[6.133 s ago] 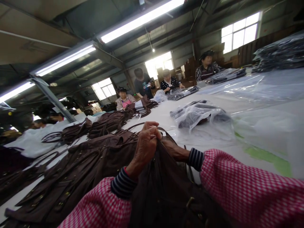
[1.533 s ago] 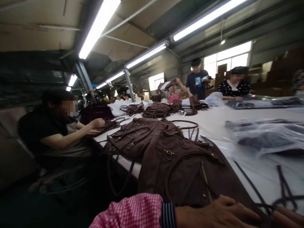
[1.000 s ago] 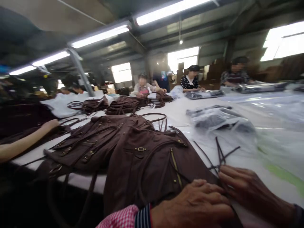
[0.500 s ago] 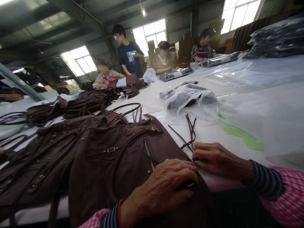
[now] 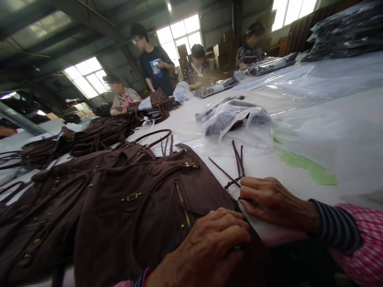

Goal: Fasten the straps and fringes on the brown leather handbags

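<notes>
Beneath the left grip [image 5: 206, 241], a brown bag [image 5: 113, 215] lies flat on the table [image 5: 179, 135], its brass zip [image 5: 182, 205] and buckle [image 5: 132, 197] up and to the left of those knuckles. Left grip rests back upward on the leather, fingers curled; cannot tell whether it holds anything. Right grip [image 5: 267, 201], just beyond and to the right, has fingertips together, clamped on the bag's right edge; exact piece pinched is hidden. Brown cords [image 5: 237, 161] splay on the table just past the right fingertips. Farther beyond: a bundle [image 5: 233, 115] in clear plastic; right of that, a green patch [image 5: 309, 167]. Second bag [image 5: 52, 191] lies well left of both grips, overlapped by the first. Far ahead, four co-workers across the table, one standing in a dark T-shirt [image 5: 158, 67].
</notes>
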{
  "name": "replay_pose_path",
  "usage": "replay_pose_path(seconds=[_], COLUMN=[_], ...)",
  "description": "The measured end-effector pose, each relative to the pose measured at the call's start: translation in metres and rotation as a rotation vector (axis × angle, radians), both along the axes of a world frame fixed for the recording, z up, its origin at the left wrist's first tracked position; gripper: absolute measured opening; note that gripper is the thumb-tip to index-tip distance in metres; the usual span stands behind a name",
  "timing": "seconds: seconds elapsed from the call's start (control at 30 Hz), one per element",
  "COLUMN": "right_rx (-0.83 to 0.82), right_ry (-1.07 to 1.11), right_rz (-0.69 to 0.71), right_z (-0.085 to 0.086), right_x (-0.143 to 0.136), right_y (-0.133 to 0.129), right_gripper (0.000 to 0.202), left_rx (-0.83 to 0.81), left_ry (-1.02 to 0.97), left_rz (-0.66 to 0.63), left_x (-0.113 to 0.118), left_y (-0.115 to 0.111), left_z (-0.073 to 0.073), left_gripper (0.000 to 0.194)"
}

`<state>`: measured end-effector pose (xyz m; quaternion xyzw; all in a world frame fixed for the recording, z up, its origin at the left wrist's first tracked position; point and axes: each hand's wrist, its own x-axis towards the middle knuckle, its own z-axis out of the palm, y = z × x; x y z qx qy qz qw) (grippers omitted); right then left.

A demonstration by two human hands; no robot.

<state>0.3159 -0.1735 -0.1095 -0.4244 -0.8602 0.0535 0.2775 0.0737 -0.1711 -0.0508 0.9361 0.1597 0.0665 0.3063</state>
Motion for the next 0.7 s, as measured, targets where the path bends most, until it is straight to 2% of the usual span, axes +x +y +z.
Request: replay_pose_path(seconds=[0.1, 0.23, 0.33, 0.4, 0.5, 0.6, 0.7], right_rx=[-0.094, -0.254, -0.267, -0.238, -0.218, -0.193, -0.105], right_ry=[0.106, 0.219, 0.189, 0.169, 0.151, 0.136, 0.150], right_rz=[0.042, 0.083, 0.077, 0.087, 0.117, 0.146, 0.120], right_z=[0.002, 0.003, 0.003, 0.003, 0.003, 0.001, -0.002], right_x=[0.000, 0.000, 0.001, 0.002, 0.003, 0.003, -0.002], right_y=[-0.002, 0.002, 0.004, 0.003, 0.001, -0.002, -0.004], right_gripper=[0.014, 0.013, 0.010, 0.012, 0.016, 0.016, 0.019], left_rx=[0.078, 0.409, 0.643, 0.714, 0.637, 0.472, 0.404], left_ry=[0.069, 0.117, 0.131, 0.129, 0.151, 0.188, 0.169], left_rz=[-0.013, -0.029, -0.082, -0.130, -0.162, -0.137, -0.147], left_x=[-0.002, 0.003, 0.015, 0.023, 0.028, 0.022, 0.014], left_y=[-0.001, -0.007, -0.013, -0.013, -0.010, -0.005, -0.002], left_z=[0.000, -0.006, -0.012, -0.013, -0.008, 0.000, 0.005], left_gripper=[0.017, 0.021, 0.022, 0.024, 0.018, 0.008, 0.005])
